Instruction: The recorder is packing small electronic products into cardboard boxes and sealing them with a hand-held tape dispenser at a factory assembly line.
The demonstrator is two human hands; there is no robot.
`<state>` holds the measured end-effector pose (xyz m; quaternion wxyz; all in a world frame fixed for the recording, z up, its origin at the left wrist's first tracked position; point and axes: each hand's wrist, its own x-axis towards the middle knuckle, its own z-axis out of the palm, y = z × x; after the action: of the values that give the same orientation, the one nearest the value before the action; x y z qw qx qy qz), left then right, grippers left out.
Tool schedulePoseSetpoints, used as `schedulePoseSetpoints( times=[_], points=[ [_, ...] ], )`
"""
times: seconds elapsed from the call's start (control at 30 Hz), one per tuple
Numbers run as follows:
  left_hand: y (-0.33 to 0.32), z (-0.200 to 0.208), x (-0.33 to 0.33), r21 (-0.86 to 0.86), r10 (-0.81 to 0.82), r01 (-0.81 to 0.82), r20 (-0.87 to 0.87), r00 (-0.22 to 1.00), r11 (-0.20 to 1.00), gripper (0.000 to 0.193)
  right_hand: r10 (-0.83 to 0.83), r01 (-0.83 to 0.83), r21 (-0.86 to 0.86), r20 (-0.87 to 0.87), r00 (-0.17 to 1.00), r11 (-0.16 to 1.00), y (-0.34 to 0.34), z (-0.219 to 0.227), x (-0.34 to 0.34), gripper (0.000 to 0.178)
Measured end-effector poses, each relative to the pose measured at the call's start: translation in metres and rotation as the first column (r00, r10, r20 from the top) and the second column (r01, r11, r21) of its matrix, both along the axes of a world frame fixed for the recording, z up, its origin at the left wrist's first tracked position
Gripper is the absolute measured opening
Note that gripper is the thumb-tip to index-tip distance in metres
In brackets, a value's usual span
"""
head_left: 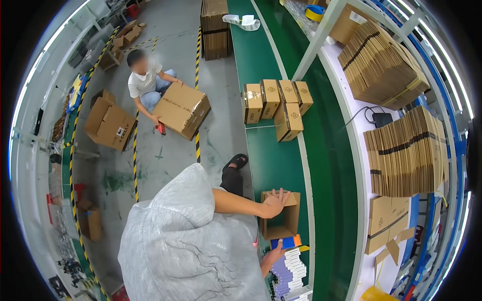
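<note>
If the blue-and-orange carton (287, 243) pinched in our right hand (271, 258) tilts, we could snag it on the open cardboard box (279, 232) on the green bench (273, 168); our left hand (273, 203) lies spread over the box's far rim.

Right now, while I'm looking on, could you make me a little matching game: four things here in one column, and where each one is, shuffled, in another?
Things
1. Left hand
2. Right hand
3. Closed boxes
4. Co-worker

Places
A. Low on the grey floor, beside a large carton
B. At the edge of the open box
C. Grouped on the green bench, beyond the open box
D. At the blue-and-orange pack

Right pairs: 1-B, 2-D, 3-C, 4-A
</note>
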<state>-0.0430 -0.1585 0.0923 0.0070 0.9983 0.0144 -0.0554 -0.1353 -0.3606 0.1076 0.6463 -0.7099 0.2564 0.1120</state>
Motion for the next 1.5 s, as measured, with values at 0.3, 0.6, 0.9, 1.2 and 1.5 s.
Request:
schedulePoseSetpoints(
  times=[0.3,0.6,0.9,1.2,1.5],
  points=[
    [0.005,0.022,0.007,-0.191,-0.36,0.307,-0.413,0.837,0.933,0.121,-0.018,-0.019,-0.126,-0.291,0.957,0.992,0.006,-0.053,0.0,0.07],
    [0.062,0.031,0.035,-0.502,-0.628,0.493,-0.135,0.767,0.71,0.109,0.057,-0.049,0.031,-0.366,0.929,0.998,-0.006,-0.082,0.008,0.074],
    [0.034,-0.026,0.012,-0.58,-0.05,0.067,0.044,0.998,0.812,0.08,0.251,-0.304,-0.024,-0.502,0.828,0.953,-0.041,-0.08,0.0,0.065],
    [0.03,-0.047,0.016,-0.565,-0.155,0.198,0.124,0.98,0.801,0.069,0.157,-0.132,-0.333,0.05,0.986,0.934,-0.101,-0.082,0.091,0.039],
    [0.034,-0.032,0.026,-0.7,-0.099,-0.085,-0.218,0.971,0.709,0.06,0.489,-0.435,-0.368,0.062,0.87,0.822,0.015,-0.062,0.131,0.036]
  ],
)
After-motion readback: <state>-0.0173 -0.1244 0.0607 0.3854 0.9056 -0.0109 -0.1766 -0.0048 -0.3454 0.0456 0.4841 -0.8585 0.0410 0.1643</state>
